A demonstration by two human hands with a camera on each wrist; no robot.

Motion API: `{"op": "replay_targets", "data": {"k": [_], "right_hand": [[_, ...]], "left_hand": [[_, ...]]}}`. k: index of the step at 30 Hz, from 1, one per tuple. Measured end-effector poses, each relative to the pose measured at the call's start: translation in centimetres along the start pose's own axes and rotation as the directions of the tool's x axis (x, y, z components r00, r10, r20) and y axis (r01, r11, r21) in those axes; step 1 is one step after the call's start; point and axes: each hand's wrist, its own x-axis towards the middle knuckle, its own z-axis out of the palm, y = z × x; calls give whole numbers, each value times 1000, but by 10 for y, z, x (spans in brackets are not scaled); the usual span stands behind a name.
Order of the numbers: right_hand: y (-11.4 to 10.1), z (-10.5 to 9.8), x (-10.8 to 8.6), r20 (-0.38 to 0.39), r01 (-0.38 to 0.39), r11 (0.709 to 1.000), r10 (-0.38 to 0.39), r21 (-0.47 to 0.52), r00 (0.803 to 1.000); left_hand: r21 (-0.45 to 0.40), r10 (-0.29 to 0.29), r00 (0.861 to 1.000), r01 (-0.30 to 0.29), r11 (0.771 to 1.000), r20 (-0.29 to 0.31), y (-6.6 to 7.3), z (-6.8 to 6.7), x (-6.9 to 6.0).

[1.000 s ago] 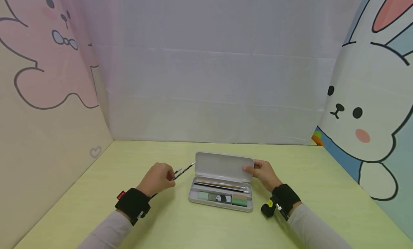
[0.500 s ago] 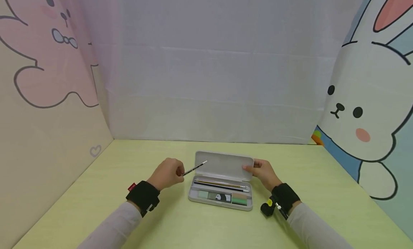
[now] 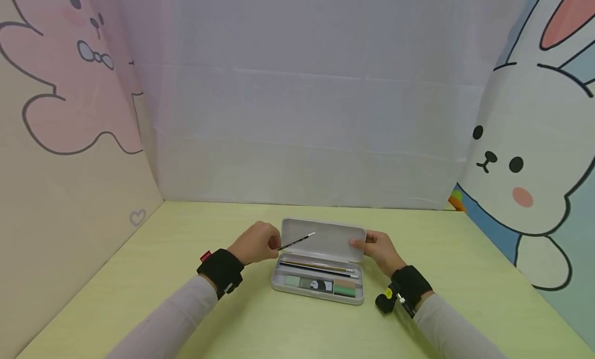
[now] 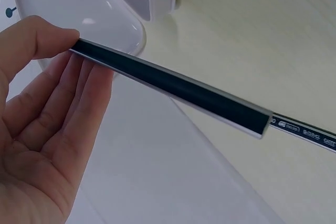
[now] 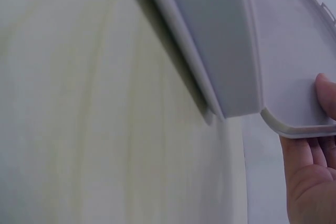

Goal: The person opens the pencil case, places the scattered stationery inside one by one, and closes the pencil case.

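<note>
My left hand (image 3: pixel 257 242) pinches a dark pencil (image 3: pixel 297 242) between thumb and fingertips, beside the left end of an open white pencil case (image 3: pixel 317 299). Its pale end points right, in front of the raised lid (image 3: pixel 321 241). In the left wrist view a dark shaft with silver edges (image 4: pixel 184 88) leaves the pinch, and a printed shaft (image 4: pixel 307 131) shows past its end; whether these are two pencils I cannot tell. My right hand (image 3: pixel 377 248) grips the lid's right edge, its thumb on the inner face.
Inside the case lie a gold pencil (image 3: pixel 316 265), dark pencils, a pale green block (image 3: pixel 292 281), a panda-print piece (image 3: pixel 321 285) and a green-and-tan block (image 3: pixel 345 287). The case stands on a yellow-green table (image 3: pixel 297 333). White cloth (image 3: pixel 297 116) hangs behind; printed cloths flank it.
The left hand has moved right and slightly away, carrying the pencil from left of the case until its end overlaps the lid. The right hand and case have stayed in place.
</note>
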Motion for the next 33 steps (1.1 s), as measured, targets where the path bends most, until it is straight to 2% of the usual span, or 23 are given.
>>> {"op": "replay_targets", "data": {"k": [7,16,23,33], "right_hand": [[1,0,2,-7,3,1000,-3,-2,1000],[1,-1,1,-8,3,1000,-3,-6,1000],[1,-2,-1,14,5,1000,-5,10,1000],[3,-4,0,16,15,1000,-16,27,1000]], "left_hand": [[-32,-10,999,12,999,50,13,2,12],[-85,96,992,-90,992,79,22,15,24],[-84,169,978,-160,984,118,32,24,32],[-53,247,963,-242,969,106,44,31,39]]}}
